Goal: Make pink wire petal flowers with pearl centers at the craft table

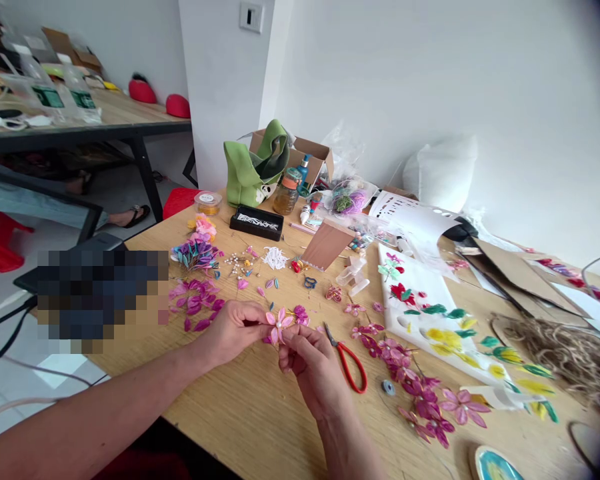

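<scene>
A pink artificial flower (280, 321) with a pearl-like centre is held between my two hands, above the wooden table. My left hand (237, 333) pinches a petal on its left side. My right hand (307, 353) grips it from below and right, with the fingers curled; the stem is mostly hidden. Just behind the flower are darker magenta petals (301, 315). Red-handled scissors (353, 368) lie beside my right hand, blades pointing away. Loose magenta petals (196, 300) lie scattered past my left hand. A branch of magenta flowers (420, 387) rests to the right.
A white foam board (430, 300) carries red, yellow and green flower pieces. Near it are a small spool (388, 387) and a hank of tan cord (555, 353). At the back stand a green bag (245, 180), a jar (286, 193) and a black tray (257, 223). A blurred shape covers the left edge.
</scene>
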Motion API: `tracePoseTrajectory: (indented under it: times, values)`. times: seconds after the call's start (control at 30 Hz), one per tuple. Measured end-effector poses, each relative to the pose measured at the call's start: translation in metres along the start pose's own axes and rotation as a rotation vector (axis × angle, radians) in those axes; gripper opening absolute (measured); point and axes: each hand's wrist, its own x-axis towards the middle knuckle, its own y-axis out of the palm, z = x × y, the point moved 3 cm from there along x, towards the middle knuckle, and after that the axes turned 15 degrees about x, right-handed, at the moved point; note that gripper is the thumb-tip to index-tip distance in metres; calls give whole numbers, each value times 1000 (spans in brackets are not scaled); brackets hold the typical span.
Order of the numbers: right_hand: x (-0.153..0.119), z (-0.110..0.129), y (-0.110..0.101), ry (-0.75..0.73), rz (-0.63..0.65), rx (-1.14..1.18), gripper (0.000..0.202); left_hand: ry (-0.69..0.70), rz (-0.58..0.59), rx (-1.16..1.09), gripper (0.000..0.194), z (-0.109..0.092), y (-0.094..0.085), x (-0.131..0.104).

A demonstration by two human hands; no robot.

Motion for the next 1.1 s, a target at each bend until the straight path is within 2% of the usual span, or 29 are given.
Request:
tracePoseTrajectory:
  times: [0.17, 0.3, 0.47, 0.77, 1.0, 1.1]
  values:
    - [-1, -2, 1, -18, 27, 23, 19, 138, -68, 133, 33, -9, -4, -1]
    - [-2, -2, 2, -31, 41, 35, 20, 154, -78, 137, 31, -12, -5, -1]
    - [-2, -1, 3, -32, 29, 27, 19, 108, -56, 82, 27, -13, -6, -1]
    - [-2, -3, 1, -21, -31, 47, 15, -119, -1, -75, 28, 0, 0, 0]
    - [1, -5, -1, -2, -54, 14, 19, -104, -28, -68, 26, -3, 1, 0]
    - [-1, -2, -1, -69, -70, -186, 29, -98, -31, -47, 25, -3, 0, 1]
